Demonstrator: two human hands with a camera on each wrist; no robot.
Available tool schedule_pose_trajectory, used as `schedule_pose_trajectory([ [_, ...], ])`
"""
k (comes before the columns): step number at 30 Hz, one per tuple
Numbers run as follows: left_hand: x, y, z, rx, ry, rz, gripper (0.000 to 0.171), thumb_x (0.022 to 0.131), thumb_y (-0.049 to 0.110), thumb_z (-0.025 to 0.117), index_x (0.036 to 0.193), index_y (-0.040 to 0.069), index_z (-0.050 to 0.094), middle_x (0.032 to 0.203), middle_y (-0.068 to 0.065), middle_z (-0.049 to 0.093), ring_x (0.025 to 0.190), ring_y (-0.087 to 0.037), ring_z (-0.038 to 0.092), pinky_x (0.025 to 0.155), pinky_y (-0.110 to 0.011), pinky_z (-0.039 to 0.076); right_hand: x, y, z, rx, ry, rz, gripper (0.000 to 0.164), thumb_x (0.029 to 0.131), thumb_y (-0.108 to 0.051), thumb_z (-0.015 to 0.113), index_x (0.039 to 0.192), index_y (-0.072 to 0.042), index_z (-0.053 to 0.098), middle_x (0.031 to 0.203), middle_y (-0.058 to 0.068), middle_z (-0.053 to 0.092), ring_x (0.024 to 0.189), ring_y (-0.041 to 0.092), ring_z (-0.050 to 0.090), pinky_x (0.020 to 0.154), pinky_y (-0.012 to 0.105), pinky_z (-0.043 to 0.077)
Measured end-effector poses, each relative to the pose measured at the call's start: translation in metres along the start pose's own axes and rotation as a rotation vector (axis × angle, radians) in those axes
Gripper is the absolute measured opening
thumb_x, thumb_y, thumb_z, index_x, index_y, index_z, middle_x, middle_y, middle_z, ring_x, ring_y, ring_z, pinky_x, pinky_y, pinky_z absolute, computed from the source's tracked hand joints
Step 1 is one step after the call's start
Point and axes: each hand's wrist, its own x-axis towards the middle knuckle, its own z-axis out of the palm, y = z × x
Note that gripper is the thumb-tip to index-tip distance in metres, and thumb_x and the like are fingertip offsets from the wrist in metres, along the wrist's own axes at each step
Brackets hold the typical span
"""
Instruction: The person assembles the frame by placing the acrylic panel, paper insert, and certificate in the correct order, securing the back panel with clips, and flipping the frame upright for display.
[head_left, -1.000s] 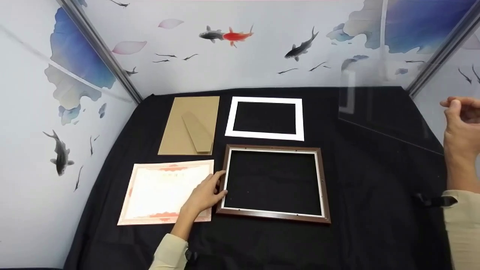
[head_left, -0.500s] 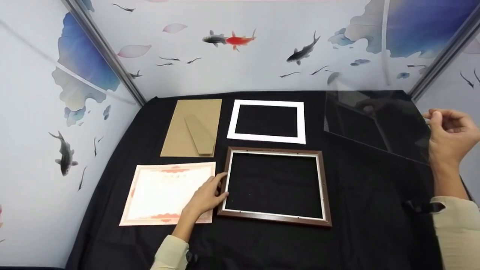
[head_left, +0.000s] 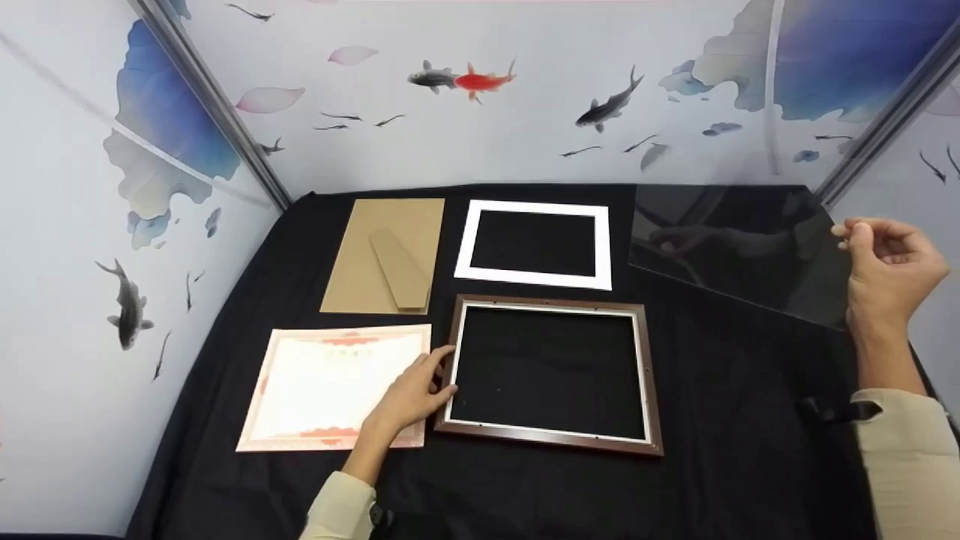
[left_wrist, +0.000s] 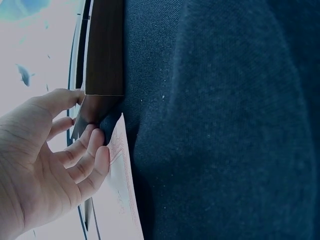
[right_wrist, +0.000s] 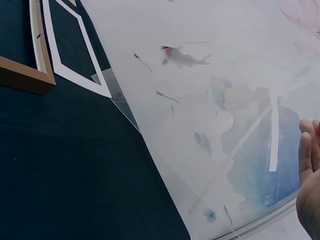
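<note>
A clear, colourless, flat sheet (head_left: 735,251) is pinched at its right edge by the right grip (head_left: 896,270) and held above the right part of the black cloth-covered desk (head_left: 750,465). The left rail of a brown rectangular frame with a silvery inner rim (head_left: 547,437) is grasped by the left grip (head_left: 409,394), partly above a white, pink-bordered paper certificate (head_left: 322,390). A white rectangular mat (head_left: 532,277) is seen behind the frame.

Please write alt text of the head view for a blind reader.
A right hand holds a clear sheet over black cloth, while a left hand touches the left edge of a brown frame. A red-bordered paper, a tan board and a white mat lie nearby.
</note>
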Motion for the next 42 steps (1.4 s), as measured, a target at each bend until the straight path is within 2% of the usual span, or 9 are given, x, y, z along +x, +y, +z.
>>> schedule_pose_trajectory([
  [6, 0.001, 0.002, 0.0, -0.004, -0.003, -0.005, 0.063, 0.095, 0.019, 0.072, 0.15, 0.008, 0.045, 0.105, -0.007, 0.057, 0.083, -0.018, 0.058, 0.068, -0.036, 0.05, 0.003, 0.014, -0.008, 0.152, 0.015, 0.06, 0.014, 0.088, 0.011, 0.069, 0.093, 0.023, 0.065, 0.085, 0.025, 0.068, 0.073, 0.027, 0.068, 0.068, 0.024, 0.054],
  [11, 0.0, 0.003, 0.002, -0.028, -0.018, 0.001, 0.063, 0.095, 0.018, 0.072, 0.15, 0.006, 0.044, 0.106, -0.01, 0.057, 0.084, -0.02, 0.06, 0.07, -0.038, 0.052, 0.006, 0.029, -0.015, 0.191, 0.011, 0.11, 0.018, 0.086, 0.01, 0.072, 0.096, 0.023, 0.065, 0.087, 0.026, 0.067, 0.074, 0.028, 0.069, 0.067, 0.025, 0.055],
  [15, -0.001, 0.002, 0.001, -0.065, -0.018, 0.011, 0.061, 0.095, 0.017, 0.073, 0.148, 0.004, 0.046, 0.105, -0.01, 0.059, 0.084, -0.022, 0.061, 0.072, -0.039, 0.053, 0.003, 0.032, -0.015, 0.213, -0.002, 0.154, 0.02, 0.086, 0.01, 0.073, 0.098, 0.023, 0.064, 0.088, 0.026, 0.067, 0.075, 0.028, 0.07, 0.068, 0.026, 0.056],
  [17, 0.0, 0.001, -0.001, -0.083, 0.01, 0.018, 0.059, 0.095, 0.017, 0.073, 0.146, 0.002, 0.048, 0.105, -0.011, 0.06, 0.084, -0.023, 0.062, 0.073, -0.039, 0.053, 0.001, 0.031, -0.012, 0.235, -0.006, 0.177, 0.022, 0.085, 0.01, 0.074, 0.098, 0.024, 0.063, 0.088, 0.027, 0.067, 0.075, 0.028, 0.071, 0.067, 0.026, 0.057],
  [22, 0.011, 0.0, -0.009, -0.144, 0.132, 0.042, 0.056, 0.093, 0.018, 0.076, 0.139, -0.002, 0.053, 0.106, -0.015, 0.061, 0.087, -0.028, 0.063, 0.075, -0.043, 0.054, -0.003, 0.028, 0.0, 0.377, -0.026, 0.207, 0.029, 0.081, 0.016, 0.076, 0.098, 0.031, 0.058, 0.086, 0.031, 0.067, 0.07, 0.031, 0.07, 0.062, 0.028, 0.057],
  [25, 0.02, 0.001, -0.016, -0.194, 0.166, 0.052, 0.054, 0.092, 0.017, 0.077, 0.138, -0.002, 0.054, 0.107, -0.017, 0.063, 0.09, -0.033, 0.064, 0.078, -0.048, 0.055, -0.007, 0.027, 0.008, 0.441, -0.046, 0.224, 0.028, 0.081, 0.019, 0.073, 0.098, 0.033, 0.056, 0.084, 0.033, 0.067, 0.069, 0.032, 0.07, 0.06, 0.028, 0.057],
  [32, 0.04, 0.006, -0.028, -0.28, 0.142, 0.06, 0.053, 0.094, 0.02, 0.075, 0.138, -0.002, 0.054, 0.11, -0.018, 0.065, 0.095, -0.035, 0.067, 0.082, -0.052, 0.055, -0.023, 0.025, 0.027, 0.553, -0.084, 0.319, 0.022, 0.082, 0.021, 0.071, 0.096, 0.03, 0.057, 0.084, 0.032, 0.068, 0.068, 0.032, 0.071, 0.057, 0.028, 0.056],
  [37, 0.045, 0.011, -0.029, -0.362, 0.123, 0.056, 0.054, 0.094, 0.02, 0.076, 0.138, -0.002, 0.054, 0.112, -0.018, 0.066, 0.097, -0.032, 0.067, 0.085, -0.051, 0.055, -0.034, 0.024, 0.041, 0.607, -0.164, 0.371, 0.018, 0.085, 0.021, 0.069, 0.096, 0.029, 0.058, 0.084, 0.032, 0.068, 0.07, 0.032, 0.071, 0.06, 0.029, 0.057],
  [42, 0.052, 0.016, -0.027, -0.457, 0.124, 0.047, 0.052, 0.095, 0.023, 0.075, 0.139, 0.002, 0.056, 0.115, -0.015, 0.066, 0.1, -0.029, 0.067, 0.088, -0.048, 0.054, -0.046, 0.024, 0.046, 0.613, -0.223, 0.428, 0.014, 0.087, 0.02, 0.067, 0.097, 0.026, 0.06, 0.087, 0.03, 0.069, 0.074, 0.031, 0.072, 0.064, 0.029, 0.059],
])
